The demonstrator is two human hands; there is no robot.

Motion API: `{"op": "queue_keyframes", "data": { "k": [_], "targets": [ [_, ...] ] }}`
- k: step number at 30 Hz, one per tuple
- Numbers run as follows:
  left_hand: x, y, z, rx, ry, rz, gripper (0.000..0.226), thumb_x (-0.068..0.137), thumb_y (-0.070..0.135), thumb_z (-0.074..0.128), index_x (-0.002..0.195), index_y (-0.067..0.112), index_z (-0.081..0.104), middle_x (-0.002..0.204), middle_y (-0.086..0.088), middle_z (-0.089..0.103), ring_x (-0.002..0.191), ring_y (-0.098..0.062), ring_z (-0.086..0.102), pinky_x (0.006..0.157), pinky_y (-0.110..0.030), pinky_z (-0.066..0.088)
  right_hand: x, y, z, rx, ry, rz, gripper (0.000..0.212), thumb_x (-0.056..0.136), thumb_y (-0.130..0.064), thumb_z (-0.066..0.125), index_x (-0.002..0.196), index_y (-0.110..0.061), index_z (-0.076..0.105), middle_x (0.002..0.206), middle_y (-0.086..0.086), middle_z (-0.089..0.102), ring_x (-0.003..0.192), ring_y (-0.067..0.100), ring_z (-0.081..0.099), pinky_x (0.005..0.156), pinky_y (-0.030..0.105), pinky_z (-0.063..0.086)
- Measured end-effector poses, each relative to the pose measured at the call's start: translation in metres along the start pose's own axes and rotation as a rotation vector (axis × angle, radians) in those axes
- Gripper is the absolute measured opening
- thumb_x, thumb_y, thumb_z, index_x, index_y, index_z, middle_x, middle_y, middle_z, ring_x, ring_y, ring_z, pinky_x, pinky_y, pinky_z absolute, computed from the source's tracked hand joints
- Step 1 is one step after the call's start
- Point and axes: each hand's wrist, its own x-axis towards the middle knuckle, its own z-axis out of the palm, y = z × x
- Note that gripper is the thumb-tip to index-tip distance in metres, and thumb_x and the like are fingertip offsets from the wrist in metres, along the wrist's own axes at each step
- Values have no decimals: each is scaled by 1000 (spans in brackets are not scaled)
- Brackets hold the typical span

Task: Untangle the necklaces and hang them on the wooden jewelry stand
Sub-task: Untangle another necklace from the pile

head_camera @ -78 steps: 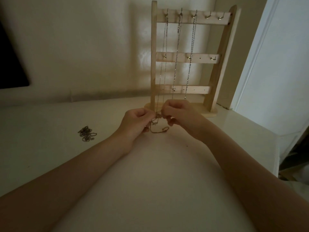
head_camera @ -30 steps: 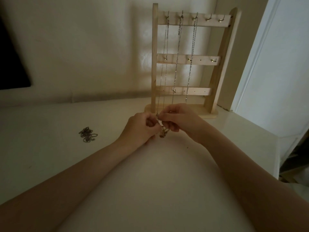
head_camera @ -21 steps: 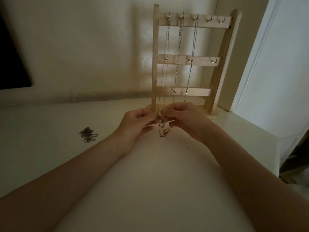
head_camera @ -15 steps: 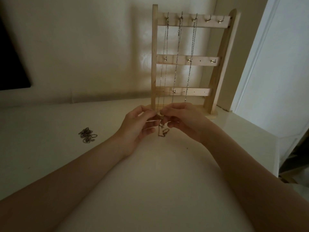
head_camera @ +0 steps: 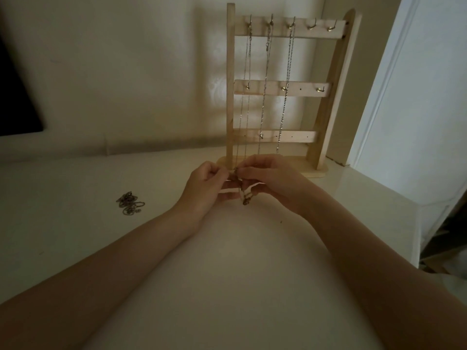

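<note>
At the centre of the frame, a person's left hand [head_camera: 207, 184] and right hand [head_camera: 274, 179] meet over a white table [head_camera: 75, 173], each pinching with curled fingers a small knotted necklace [head_camera: 245, 198] whose loose end dangles just below the fingertips. Behind them, in the upper middle of the frame, the wooden jewelry stand [head_camera: 333, 97] stands against the wall with three hung chains [head_camera: 284, 102] dropping from the first three hooks of its top bar; the two hooks toward the upper right look free. A second tangled clump [head_camera: 129, 203] lies on the table at left of centre, well apart from the hands.

The chain appears very light, thin and wholly limp, likely slippery between fingertips and easy to snag or kink if tugged; a hard pull would probably tighten the knot. The safest hold looks to be a fingertip pinch on the links either side of the knot, and later at the clasp end or a single loop for hooking. Whether the knot is loosening cannot be told in this dim light.
</note>
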Motion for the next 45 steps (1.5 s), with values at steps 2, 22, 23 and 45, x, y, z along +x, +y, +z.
{"op": "queue_keyframes", "data": {
  "k": [2,22,23,45],
  "targets": [
    [0,0,1,40,16,14,14,94,8,45,80,10,45,84,-8,65,67,-11,66,47,-17,49,-1,-2,1,41,-38,-8,12,86,-1,58,78,-9,62,71,9,58,56,14,56,53,22,41],
    [-1,2,1,266,-52,32,5,84,22,65,81,23,69,63,8,56,53,-1,46,49,-12,34,-1,-6,-6,161,15,21,15,88,-12,59,74,-16,58,50,-3,47,43,8,33,44,21,19],
    [-1,2,1,278,-58,32,4,82,23,67,81,24,70,69,1,55,57,-4,46,51,-12,34,-1,-6,-5,162,11,17,15,88,-12,59,74,-16,58,50,-3,47,43,8,33,43,21,19],
    [-4,3,-3,228,-57,60,17,84,7,61,70,16,59,67,5,58,49,-3,49,43,-17,38,-3,-8,-9,412,-70,-21,16,88,1,51,79,-10,60,59,0,53,58,12,51,59,22,41]
  ]
}}
